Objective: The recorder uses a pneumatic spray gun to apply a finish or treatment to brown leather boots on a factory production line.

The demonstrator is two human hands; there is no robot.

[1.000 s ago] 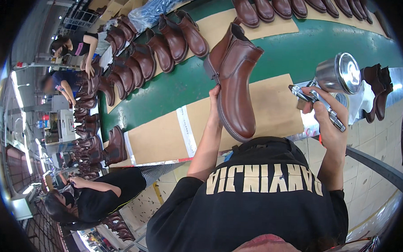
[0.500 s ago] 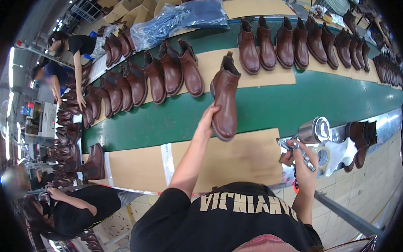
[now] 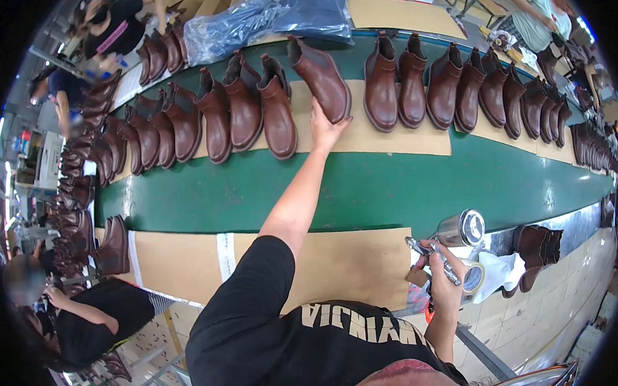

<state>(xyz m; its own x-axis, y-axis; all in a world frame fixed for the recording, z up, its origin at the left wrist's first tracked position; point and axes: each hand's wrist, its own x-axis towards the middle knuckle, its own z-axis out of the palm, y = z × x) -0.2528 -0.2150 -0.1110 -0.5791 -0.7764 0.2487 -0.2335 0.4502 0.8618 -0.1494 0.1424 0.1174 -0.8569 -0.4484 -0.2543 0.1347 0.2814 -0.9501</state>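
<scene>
With my left arm stretched across the green table (image 3: 391, 182), my left hand (image 3: 328, 131) grips a brown ankle boot (image 3: 324, 81) by its sole and toe end. The boot leans left, in a gap of the far row, between a brown boot (image 3: 278, 110) on its left and another boot (image 3: 381, 86) on its right. Whether it touches the cardboard there, I cannot tell. Near the table's front edge, my right hand (image 3: 448, 276) is closed around a metal spray gun (image 3: 437, 255). The gun's silver cup (image 3: 463, 229) sticks out beyond the fingers.
Cardboard sheets (image 3: 340, 262) cover the table's near side. A tape roll (image 3: 474, 277), a white cloth (image 3: 500, 273) and brown boots (image 3: 538, 249) lie right of my right hand. A plastic bag (image 3: 260, 24) sits beyond the row. Co-workers (image 3: 87, 321) are at the left.
My left hand has carried the boot away from me, up into the far row, and the boot now tilts left. My right hand still holds the spray gun. The whole view has shifted slightly.
</scene>
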